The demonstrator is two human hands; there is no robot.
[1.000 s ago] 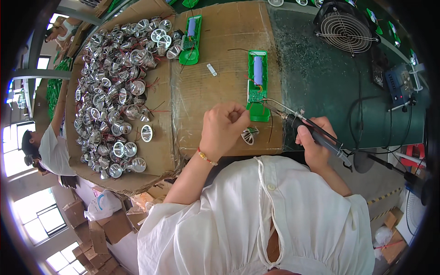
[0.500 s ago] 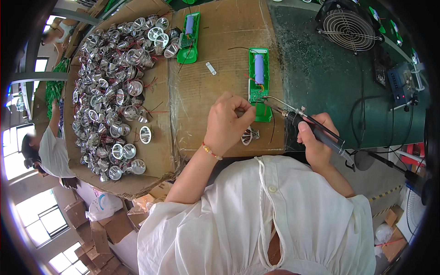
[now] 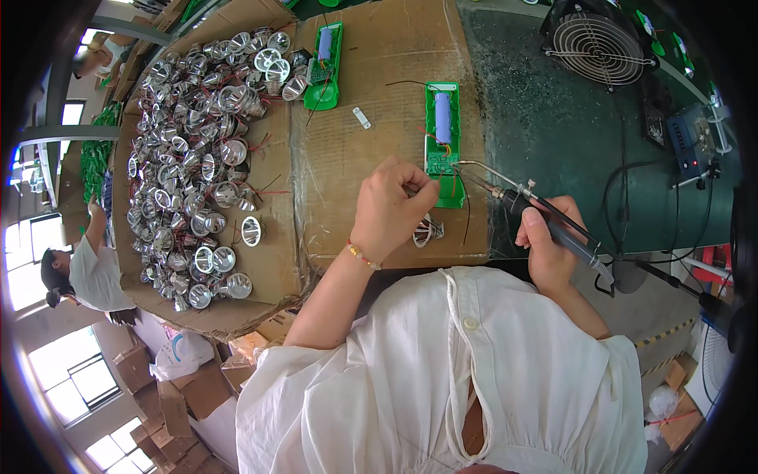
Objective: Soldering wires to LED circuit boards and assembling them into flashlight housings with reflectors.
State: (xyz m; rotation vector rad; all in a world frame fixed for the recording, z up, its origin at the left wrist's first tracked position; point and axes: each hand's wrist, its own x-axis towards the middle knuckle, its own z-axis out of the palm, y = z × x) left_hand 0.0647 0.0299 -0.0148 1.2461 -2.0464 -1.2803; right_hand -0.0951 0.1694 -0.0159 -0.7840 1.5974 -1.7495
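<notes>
My left hand [image 3: 391, 207] is closed, pinching a thin wire beside a green plastic housing [image 3: 444, 144] that holds a blue cylindrical cell and a small circuit board. My right hand [image 3: 546, 246] grips a black soldering iron [image 3: 545, 221]; its metal tip points left and reaches the lower part of the green housing. A silver reflector [image 3: 428, 230] with wires lies just below my left hand, partly hidden by it. Everything rests on a sheet of brown cardboard [image 3: 371, 95].
A large pile of silver reflectors [image 3: 197, 142] with red wires covers the cardboard on the left. A second green housing [image 3: 325, 55] lies at the top. A black fan [image 3: 598, 47] and a power unit [image 3: 695, 146] stand on the dark bench at right. Another person [image 3: 79, 268] is at far left.
My left hand has moved up and right toward the green housing, and the soldering iron tip has swung in to meet the board.
</notes>
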